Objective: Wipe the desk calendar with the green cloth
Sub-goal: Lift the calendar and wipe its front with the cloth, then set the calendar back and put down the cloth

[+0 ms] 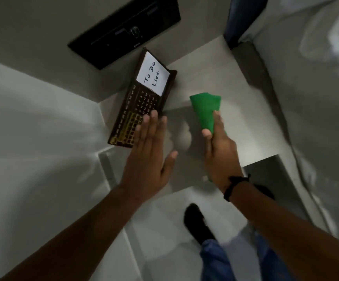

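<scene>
The desk calendar (142,102) is a dark brown slab with gold numbers and month names, lying at the left edge of a small grey table top (215,78). A white note reading "To Do List" (153,74) sits on its far end. My left hand (148,155) is flat with fingers apart, its fingertips over the calendar's near end; whether it touches is unclear. My right hand (219,155) grips the folded green cloth (205,110), held up just right of the calendar and apart from it.
A black flat device (128,29) lies beyond the calendar, against the grey wall. A grey wall or partition rises at right. Below the table edge I see pale floor, a black shoe (197,224) and blue trousers (217,260).
</scene>
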